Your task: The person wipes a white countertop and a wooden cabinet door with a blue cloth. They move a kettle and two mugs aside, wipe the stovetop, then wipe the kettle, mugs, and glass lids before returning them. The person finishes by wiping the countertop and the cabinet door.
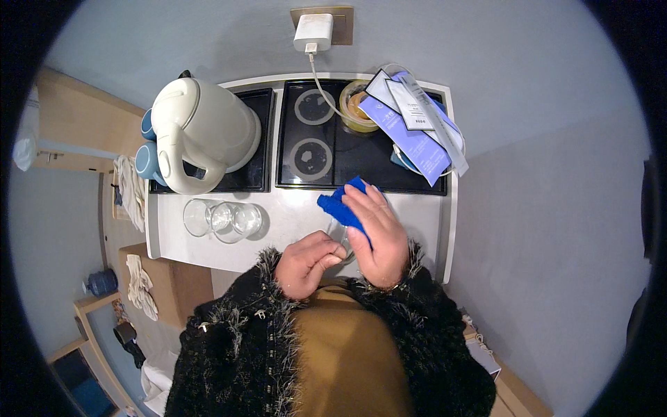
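My left hand (308,265), fingers curled in, grips a clear glass (345,244) low in front of my body. Most of that glass is hidden by the hands and the cloth. A bright blue cloth (338,206) lies over the glass's far end, with my right hand (379,240) pressing it there. The right fingers are fairly straight and close together over the cloth. To the left, two clear glasses (236,221) (198,217) stand or lie close together on the white counter (229,257); their overlap makes their exact pose hard to read.
A cream kettle (208,132) occupies the left black tray, beside blue cups (147,160). On the right black tray (333,163) are a plastic tub (356,111) and purple and white packets (417,132). A white charger (313,31) trails its cable down from the wall.
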Demonstrator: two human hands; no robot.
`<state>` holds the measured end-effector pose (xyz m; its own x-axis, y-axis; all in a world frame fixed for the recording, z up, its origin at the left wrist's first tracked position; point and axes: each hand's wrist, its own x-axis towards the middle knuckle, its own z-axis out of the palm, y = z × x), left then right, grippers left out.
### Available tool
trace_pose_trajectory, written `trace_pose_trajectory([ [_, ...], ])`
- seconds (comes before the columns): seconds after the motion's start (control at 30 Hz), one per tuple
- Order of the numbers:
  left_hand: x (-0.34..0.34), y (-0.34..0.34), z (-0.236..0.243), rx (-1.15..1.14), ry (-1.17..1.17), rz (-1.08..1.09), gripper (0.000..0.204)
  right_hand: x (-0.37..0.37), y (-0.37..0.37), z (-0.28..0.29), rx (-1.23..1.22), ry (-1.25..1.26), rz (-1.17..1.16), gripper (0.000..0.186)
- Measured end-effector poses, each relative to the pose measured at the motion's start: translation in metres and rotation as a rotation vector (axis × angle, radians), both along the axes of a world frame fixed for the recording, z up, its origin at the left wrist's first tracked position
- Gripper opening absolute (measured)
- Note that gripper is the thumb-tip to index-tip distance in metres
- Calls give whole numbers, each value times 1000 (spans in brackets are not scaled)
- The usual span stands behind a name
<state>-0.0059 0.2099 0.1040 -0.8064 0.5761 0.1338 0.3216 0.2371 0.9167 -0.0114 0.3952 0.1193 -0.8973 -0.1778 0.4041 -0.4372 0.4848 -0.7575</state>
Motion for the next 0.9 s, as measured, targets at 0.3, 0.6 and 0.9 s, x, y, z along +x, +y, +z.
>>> trace_pose_trajectory([
  [0.3,-6,-5,-17,-450,666,-96,18,3,-3,-29,320,-53,26,34],
  [0.6,-6,-15,-27,-561,740,-106,18,-8,15,-44,174,53,-259,30],
  [0.9,0,-20,-38,-593,718,-131,16,-49,1,-88,515,67,-196,40],
])
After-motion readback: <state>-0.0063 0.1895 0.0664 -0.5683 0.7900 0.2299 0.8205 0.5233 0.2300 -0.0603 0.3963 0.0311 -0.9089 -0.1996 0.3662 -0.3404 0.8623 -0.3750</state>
